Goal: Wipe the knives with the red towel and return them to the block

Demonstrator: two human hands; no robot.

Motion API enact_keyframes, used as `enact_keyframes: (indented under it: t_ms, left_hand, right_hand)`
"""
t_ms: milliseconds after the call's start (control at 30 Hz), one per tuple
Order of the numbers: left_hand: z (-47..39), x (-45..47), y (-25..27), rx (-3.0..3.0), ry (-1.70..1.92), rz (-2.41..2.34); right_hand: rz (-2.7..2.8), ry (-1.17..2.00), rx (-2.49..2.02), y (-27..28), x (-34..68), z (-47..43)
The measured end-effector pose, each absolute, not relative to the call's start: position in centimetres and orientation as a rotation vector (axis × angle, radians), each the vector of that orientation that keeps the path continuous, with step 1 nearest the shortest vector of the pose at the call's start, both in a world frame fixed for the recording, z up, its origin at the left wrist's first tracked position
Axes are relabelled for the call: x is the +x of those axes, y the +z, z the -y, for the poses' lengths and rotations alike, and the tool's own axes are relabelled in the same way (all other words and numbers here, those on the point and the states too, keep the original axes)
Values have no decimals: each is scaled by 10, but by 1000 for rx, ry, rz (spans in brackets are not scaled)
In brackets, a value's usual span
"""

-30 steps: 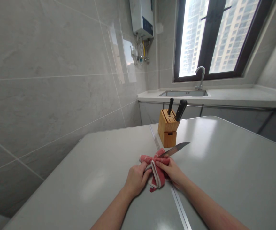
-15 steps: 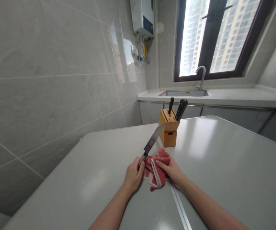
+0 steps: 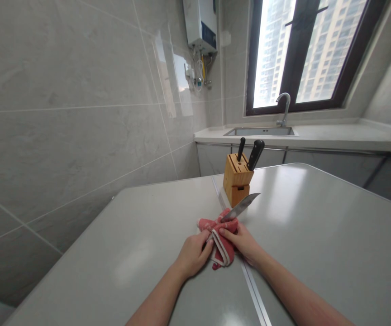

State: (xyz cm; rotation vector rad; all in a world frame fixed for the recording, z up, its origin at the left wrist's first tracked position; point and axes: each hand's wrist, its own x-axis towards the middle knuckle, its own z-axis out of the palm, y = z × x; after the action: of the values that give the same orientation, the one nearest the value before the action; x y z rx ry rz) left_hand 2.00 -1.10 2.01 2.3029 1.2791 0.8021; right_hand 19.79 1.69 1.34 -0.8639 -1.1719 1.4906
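Observation:
A kitchen knife (image 3: 241, 207) has its blade pointing up and to the right, the tip passing in front of the knife block's lower right side. Red cloth with white edging, a small towel (image 3: 224, 244), is folded around the lower part of the blade. My left hand (image 3: 193, 254) is closed at the handle end of the knife; the handle itself is hidden by the fingers and towel. On the towel's right side, my right hand (image 3: 245, 244) grips the cloth, thumb on top, near the blade.
Behind the towel stands a wooden knife block (image 3: 236, 181) with black-handled knives in it. The grey table (image 3: 148, 253) has a metal seam running under the towel. Further back are a counter with a sink (image 3: 263, 131) and faucet (image 3: 285, 108), below a window.
The knife has slid right and tilted lower, its handle going from view into the towel. My left hand has moved slightly right against the cloth. My right hand has stayed nearly still.

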Motion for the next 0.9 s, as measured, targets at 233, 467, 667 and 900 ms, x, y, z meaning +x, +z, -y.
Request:
enact_keyframes:
  t_ms: [233, 467, 667, 900]
  left_hand:
    - [11, 20, 21, 2312, 797, -1376]
    - [9, 19, 18, 2331, 780, -1408]
    - [8, 17, 16, 2334, 858, -1361]
    - [8, 16, 17, 2302, 886, -1347]
  right_hand:
    - [1084, 1536, -849, 13, 196, -17]
    - [1060, 1481, -912, 15, 197, -17]
    - [1061, 1518, -905, 14, 197, -18]
    - [1038, 1545, -915, 12, 198, -18]
